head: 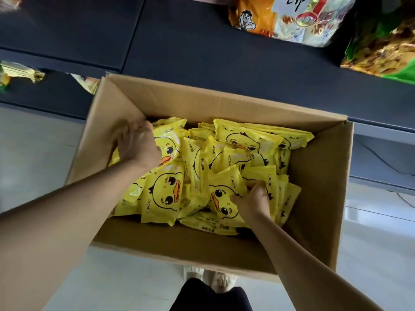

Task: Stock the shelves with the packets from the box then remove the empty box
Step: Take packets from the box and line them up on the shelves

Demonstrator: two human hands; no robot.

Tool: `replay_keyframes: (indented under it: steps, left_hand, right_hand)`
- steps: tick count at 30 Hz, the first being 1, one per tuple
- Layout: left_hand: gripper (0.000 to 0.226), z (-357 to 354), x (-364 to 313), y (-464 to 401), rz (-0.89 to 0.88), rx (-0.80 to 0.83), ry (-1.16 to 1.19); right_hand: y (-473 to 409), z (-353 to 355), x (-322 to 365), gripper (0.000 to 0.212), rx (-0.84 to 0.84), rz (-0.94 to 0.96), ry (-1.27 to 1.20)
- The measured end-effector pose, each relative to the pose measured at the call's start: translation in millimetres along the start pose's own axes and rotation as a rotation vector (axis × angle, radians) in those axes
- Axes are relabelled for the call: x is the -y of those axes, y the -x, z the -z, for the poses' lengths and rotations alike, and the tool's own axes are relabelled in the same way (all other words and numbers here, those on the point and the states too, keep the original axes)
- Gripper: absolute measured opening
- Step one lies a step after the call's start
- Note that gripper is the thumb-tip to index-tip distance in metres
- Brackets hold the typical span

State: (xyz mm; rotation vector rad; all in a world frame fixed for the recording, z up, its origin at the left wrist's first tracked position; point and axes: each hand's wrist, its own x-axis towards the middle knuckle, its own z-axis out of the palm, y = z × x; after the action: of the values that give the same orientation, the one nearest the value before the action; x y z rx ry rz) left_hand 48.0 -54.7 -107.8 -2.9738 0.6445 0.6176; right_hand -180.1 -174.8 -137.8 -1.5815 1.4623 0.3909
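An open cardboard box (314, 198) stands on the floor below me, holding several yellow packets (164, 194) printed with a cartoon duck. My left hand (137, 144) reaches into the box's far left corner, fingers curled over a packet (170, 140) there; the grip itself is hidden by the back of the hand. My right hand (251, 200) is down in the right part of the pile, fingers and thumb pinching the upper edge of one duck packet (224, 191). Dark shelves (202, 52) run across the top of the view, just behind the box.
Snack bags lie on the shelf: an orange and white one (280, 16) at top centre, a green one (381, 48) at top right, small yellow packs (20, 72) at left. Pale floor tiles (33, 153) surround the box. My feet and dark clothing (211, 292) are below its near edge.
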Motion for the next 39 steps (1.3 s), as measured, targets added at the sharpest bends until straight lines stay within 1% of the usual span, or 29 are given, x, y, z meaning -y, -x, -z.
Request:
replay_keyframes:
  steps: [2, 4, 7, 10, 14, 16, 18, 20, 23, 26, 29, 32, 36, 39]
  left_hand:
    - [0.051, 0.8, -4.3, -10.7, 0.047, 0.064, 0.067]
    - [0.051, -3.7, -5.5, -17.3, 0.072, 0.110, 0.083]
    - [0.044, -13.8, -5.7, -13.4, 0.104, 0.159, 0.055]
    - [0.042, -17.6, -12.8, -0.5, 0.121, 0.167, 0.084]
    - [0.052, -5.2, -11.4, 18.3, 0.170, 0.158, 0.225]
    - [0.057, 7.1, -5.1, 26.5, 0.172, 0.153, 0.352]
    - [0.057, 26.0, -3.6, 38.4, 0.145, 0.162, 0.457]
    - [0.052, 48.3, -5.3, 51.3, 0.115, 0.176, 0.540]
    - [0.038, 84.9, -9.6, 68.5, 0.046, 0.202, 0.656]
    - [0.025, 131.0, -21.6, 84.5, -0.055, 0.147, 0.683]
    - [0.030, 182.8, -38.5, 105.1, -0.186, 0.048, 0.632]
    - [0.031, 233.9, -53.6, 126.8, -0.329, -0.010, 0.619]
    - [0.026, 305.8, -80.3, 159.2, -0.476, -0.081, 0.586]
    - [0.024, 356.2, -105.9, 186.2, -0.599, -0.133, 0.575]
  right_hand:
    - [-2.4, -7.9, -2.4, 0.038, 0.054, -0.001, 0.003]
    - [-5.9, -14.3, -5.2, 0.034, 0.080, -0.001, -0.001]
    - [-9.5, -17.9, -7.5, 0.037, 0.058, 0.039, -0.037]
    - [-3.5, -13.7, -3.9, 0.039, 0.013, 0.054, -0.046]
    - [15.2, 4.0, 6.5, 0.039, -0.107, 0.107, 0.003]
    - [25.9, 18.6, 13.6, 0.034, -0.132, 0.155, 0.022]
    - [40.7, 38.1, 24.4, 0.033, -0.138, 0.218, 0.037]
    - [58.5, 59.9, 37.5, 0.036, -0.137, 0.281, 0.053]
    - [89.6, 95.0, 59.6, 0.034, -0.176, 0.363, 0.053]
    - [123.5, 134.0, 81.9, 0.032, -0.267, 0.440, 0.050]
    - [161.1, 174.6, 101.4, 0.026, -0.389, 0.526, 0.071]
    - [206.7, 215.1, 117.4, 0.022, -0.459, 0.595, 0.015]
    - [265.6, 267.5, 130.4, 0.023, -0.611, 0.704, -0.013]
    - [303.6, 308.5, 136.7, 0.030, -0.722, 0.707, -0.002]
